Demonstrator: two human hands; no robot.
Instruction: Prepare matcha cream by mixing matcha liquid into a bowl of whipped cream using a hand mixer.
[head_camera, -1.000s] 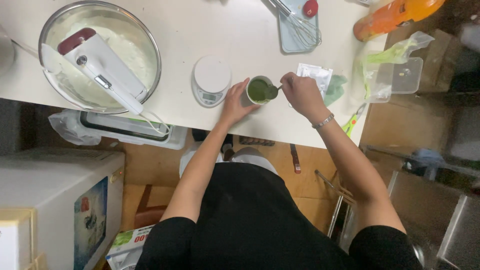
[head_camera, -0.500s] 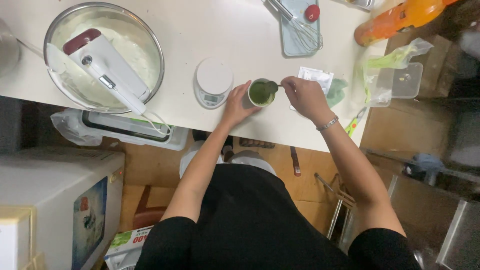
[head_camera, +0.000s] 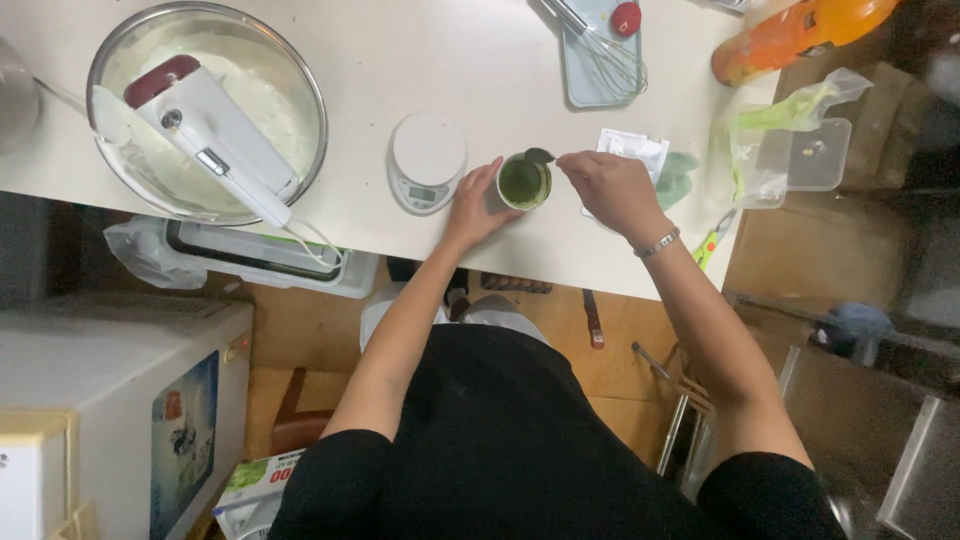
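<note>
A small cup (head_camera: 523, 183) with green liquid inside stands on the white table (head_camera: 480, 80). My left hand (head_camera: 472, 203) wraps around the cup's left side. My right hand (head_camera: 612, 188) pinches the handle of a spoon (head_camera: 540, 156), whose green-coated bowl rests at the cup's far rim. A bracelet sits on my right wrist.
A round white kitchen scale (head_camera: 427, 162) stands just left of the cup. A large metal bowl (head_camera: 205, 110) of white batter holds a hand mixer (head_camera: 215, 140). Farther back are a whisk on a tray (head_camera: 603, 55), an orange bottle (head_camera: 790, 40), a white packet (head_camera: 632, 150) and a clear plastic box (head_camera: 800, 155).
The spoon has come up out of the green liquid to the cup's far rim. My left hand stays on the cup.
</note>
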